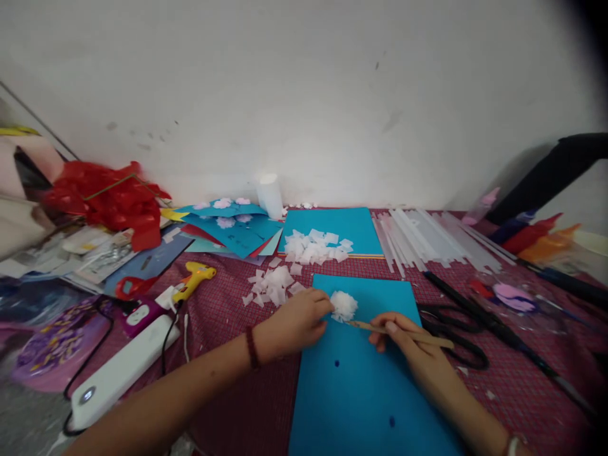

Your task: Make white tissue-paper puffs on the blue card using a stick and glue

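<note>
I have the right hand (403,335) closed on the stick (430,341), its tip at the white puff (342,305) near the top of the blue sheet (356,399). I can't tell the left hand's (301,316) grip beside it. The puff looks nearly full; two dots (337,363) stay bare.

**Legible Inscriptions: None**

Before you, no text, label, brand or number can be read. The round dark emblem (88,394) on the long white bar (126,367) at your left is too small to make out; the dark dots (337,363) on your blue sheet (351,405) form no letters.
</note>
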A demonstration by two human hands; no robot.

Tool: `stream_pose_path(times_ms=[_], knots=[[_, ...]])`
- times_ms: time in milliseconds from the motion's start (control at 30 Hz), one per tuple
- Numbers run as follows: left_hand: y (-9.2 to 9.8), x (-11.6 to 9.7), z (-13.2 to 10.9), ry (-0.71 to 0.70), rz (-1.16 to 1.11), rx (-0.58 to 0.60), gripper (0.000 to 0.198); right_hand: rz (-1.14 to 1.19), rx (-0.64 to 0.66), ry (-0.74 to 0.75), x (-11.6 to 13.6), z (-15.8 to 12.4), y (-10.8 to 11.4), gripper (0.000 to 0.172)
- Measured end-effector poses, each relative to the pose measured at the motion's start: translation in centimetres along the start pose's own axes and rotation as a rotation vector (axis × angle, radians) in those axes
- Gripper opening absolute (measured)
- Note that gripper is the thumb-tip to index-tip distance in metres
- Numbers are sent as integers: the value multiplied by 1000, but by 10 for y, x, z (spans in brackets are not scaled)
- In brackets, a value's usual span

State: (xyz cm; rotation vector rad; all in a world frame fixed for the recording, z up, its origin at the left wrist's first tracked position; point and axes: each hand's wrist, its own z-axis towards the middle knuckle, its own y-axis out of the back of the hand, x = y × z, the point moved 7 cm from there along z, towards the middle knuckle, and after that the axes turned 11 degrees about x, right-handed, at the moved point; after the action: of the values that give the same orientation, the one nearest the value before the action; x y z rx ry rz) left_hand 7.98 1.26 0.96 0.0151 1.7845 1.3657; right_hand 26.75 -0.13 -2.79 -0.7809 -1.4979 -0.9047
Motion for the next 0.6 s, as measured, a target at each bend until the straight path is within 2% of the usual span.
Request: stream_pose_path(times_ms=[33,100,167,267,367,500,600], knots=[[11,5,-6,36,80,-6,18,9,4,2,0,0,-1,31],[47,31,-18,221,183,-127,14,24,16,15,1,2,-3,30],[81,56,-26,323,216,-204,19,36,28,34,2,3,-5,28],[112,82,-28,455,272,-257,26,43,34,52,3,3,-6,27],[110,80,-20,507,350,-257,23,45,29,59,3,3,-6,28],[79,57,2,538,480,-262,24,52,21,60,2,3,-6,28],[62,52,17,579,529,-286,32,57,14,71,2,3,-5,27]])
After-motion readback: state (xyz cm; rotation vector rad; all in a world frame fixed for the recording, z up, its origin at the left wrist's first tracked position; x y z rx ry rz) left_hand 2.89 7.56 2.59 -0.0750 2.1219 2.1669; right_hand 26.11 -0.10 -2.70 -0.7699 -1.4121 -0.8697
